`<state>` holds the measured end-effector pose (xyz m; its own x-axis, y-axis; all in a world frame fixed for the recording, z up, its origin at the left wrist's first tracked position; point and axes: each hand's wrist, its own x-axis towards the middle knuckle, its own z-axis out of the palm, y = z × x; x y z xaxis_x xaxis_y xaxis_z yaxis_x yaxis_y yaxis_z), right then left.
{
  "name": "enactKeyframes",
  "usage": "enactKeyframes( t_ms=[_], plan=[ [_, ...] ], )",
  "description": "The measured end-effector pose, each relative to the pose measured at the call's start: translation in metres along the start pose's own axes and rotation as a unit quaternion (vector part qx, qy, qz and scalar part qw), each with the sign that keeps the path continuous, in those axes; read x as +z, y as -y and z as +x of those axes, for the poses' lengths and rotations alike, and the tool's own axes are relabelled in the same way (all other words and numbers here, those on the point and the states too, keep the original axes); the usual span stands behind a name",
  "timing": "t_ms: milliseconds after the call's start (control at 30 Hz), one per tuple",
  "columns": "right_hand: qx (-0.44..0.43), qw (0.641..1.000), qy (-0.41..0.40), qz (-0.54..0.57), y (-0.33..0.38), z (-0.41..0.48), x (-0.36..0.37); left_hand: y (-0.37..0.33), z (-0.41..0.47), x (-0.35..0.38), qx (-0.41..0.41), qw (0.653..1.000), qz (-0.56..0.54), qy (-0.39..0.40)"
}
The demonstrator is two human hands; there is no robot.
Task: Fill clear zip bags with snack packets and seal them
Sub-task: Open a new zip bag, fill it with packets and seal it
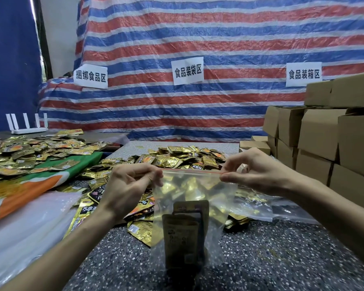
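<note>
A dark speckled bench [282, 259] is filling the foreground, with a paler slab [135, 147] lying behind it. A tarp [198, 38] striped red, white and blue is hanging as the back wall and carrying three paper signs [187, 70]. A blue curtain [8, 59] is hanging at far left.

The left hand [130, 185] is pinching the top left corner of a clear bag [219, 198], and the right hand [259, 173] is pinching the top right by the red zip line. The bag is hanging upright between them above the bench, with dark packets [185, 232] standing inside. Their print is blurring past reading, and whether the zip is closed cannot be told. Both forearms are running out of frame.

A heap [185, 158] of gold packets is lying just behind the bag, partly hidden by it. More are spreading over a green and orange sack [40, 181] at left, near clear plastic sheets [25, 227]. A white router [27, 124] is standing at the back left. Cardboard boxes [319, 139] are stacking up at right, cut off by the edge.
</note>
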<state>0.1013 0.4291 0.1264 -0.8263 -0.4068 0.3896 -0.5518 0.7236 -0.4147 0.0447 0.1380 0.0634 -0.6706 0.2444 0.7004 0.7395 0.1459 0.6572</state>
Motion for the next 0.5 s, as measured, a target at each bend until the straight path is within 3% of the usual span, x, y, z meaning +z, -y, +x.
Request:
enactKeyframes(
  t_ms=[500],
  plan=[
    [0.006,0.998,-0.026,0.053,-0.015,-0.018,-0.007,-0.001,0.001,0.003,-0.017,1.0,-0.008,-0.01]
  ],
)
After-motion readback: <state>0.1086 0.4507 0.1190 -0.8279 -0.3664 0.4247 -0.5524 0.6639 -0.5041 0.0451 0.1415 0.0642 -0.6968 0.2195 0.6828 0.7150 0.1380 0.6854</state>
